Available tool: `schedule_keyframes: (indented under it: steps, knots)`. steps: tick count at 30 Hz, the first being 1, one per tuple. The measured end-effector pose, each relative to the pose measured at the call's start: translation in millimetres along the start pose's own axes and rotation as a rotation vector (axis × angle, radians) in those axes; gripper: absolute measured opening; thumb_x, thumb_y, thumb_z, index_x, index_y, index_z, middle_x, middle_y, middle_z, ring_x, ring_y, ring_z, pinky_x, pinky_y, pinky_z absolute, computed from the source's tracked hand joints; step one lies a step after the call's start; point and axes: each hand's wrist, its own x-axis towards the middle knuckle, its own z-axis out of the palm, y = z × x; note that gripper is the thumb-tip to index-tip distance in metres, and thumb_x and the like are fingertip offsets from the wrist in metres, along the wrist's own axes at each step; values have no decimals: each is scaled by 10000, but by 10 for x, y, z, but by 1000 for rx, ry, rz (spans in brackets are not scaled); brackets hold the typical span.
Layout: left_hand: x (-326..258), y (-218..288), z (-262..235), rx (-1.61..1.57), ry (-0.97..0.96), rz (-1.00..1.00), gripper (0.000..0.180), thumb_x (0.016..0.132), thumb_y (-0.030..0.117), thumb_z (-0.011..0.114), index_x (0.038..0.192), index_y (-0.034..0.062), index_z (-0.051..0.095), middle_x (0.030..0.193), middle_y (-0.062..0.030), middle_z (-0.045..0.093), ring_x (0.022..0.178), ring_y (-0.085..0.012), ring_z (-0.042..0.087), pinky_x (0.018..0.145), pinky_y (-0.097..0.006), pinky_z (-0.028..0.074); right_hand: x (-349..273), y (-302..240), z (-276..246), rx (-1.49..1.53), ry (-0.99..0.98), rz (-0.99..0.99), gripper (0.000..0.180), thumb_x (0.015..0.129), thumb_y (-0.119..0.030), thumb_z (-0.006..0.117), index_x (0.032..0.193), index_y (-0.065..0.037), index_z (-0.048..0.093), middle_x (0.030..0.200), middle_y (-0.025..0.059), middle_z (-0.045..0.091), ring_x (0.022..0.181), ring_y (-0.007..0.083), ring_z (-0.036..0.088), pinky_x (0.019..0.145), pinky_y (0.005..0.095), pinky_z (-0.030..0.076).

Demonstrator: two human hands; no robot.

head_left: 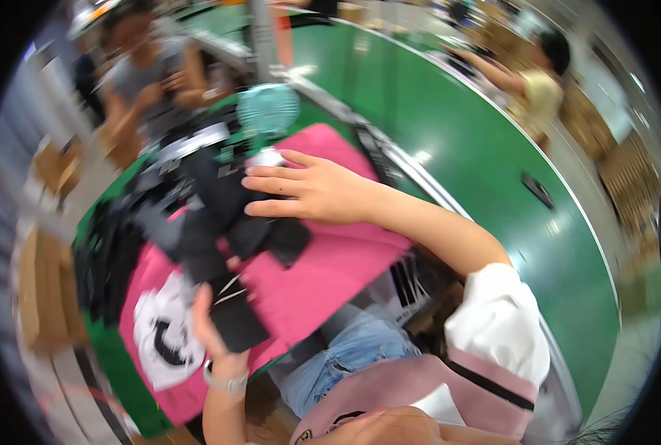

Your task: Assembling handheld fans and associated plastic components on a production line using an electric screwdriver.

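My left hand (213, 326) is closed at the edge of a flat black pouch (240, 323), which has a thin white cord or strip near its top. Over the black pile, my right hand (312, 189) reaches out with its fingers apart. Whether the fingertips touch the pile is hard to tell through the blur. Several black pouch-like pieces (290, 239) lie heaped on a pink sheet (323, 267) between and beyond my hands. To the left of my left hand lies a white cloth or bag (166, 334) with a black print.
A teal fan (268, 110) stands behind the pile. More black items (108, 256) cover the left side of the green table (134, 393). A green conveyor (486, 156) with a dark object (538, 190) curves along the right. One person (149, 81) stands opposite; another (531, 93) works far right.
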Motion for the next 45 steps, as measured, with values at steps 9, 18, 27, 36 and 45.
schedule_keyframes:
  steps: [9, 18, 27, 36, 45]
  knots:
    - [92, 162, -196, -229, -630, -142, 686, 954, 350, 451, 1452, 5, 131, 1484, -139, 205, 1197, -249, 423, 983, -383, 436, -3614, 357, -1626, -759, 114, 1171, 589, 778, -297, 680, 1301, -132, 463, 1286, 133, 504, 1151, 324, 509, 946, 411, 413]
    - [114, 203, -386, -103, -437, 62, 704, 930, 338, 490, 1442, -28, 173, 1443, -224, 282, 1115, -267, 471, 885, -398, 496, -6097, 131, -1624, -341, -78, 1839, 829, 702, -590, 692, 1306, -49, 517, 1203, 226, 577, 1127, 347, 544, 969, 413, 408]
    - [-32, 78, -55, -138, -415, 166, 748, 866, 402, 487, 1429, -32, 255, 1440, -233, 336, 1239, -410, 449, 917, -490, 488, -6198, 147, -1564, -1245, -611, 1481, 504, 903, -545, 456, 746, -100, 634, 781, 78, 636, 693, 257, 628, 780, 506, 442]
    - [-513, 179, -266, 192, 2, 316, 437, 857, 169, 423, 1218, -61, 511, 1071, -126, 635, 969, -208, 621, 837, -288, 505, -5214, 261, -1225, -944, -273, 1372, 374, 944, -289, 456, 707, -38, 601, 751, 147, 608, 641, 345, 601, 587, 447, 483]
    - [-494, -56, -425, 694, 176, 467, 248, 931, 96, 512, 1150, -20, 502, 897, 7, 547, 788, -61, 492, 708, -227, 427, -5225, 153, -1125, -495, -136, 1488, 448, 813, -452, 658, 820, -40, 482, 753, 144, 535, 708, 338, 547, 664, 421, 451]
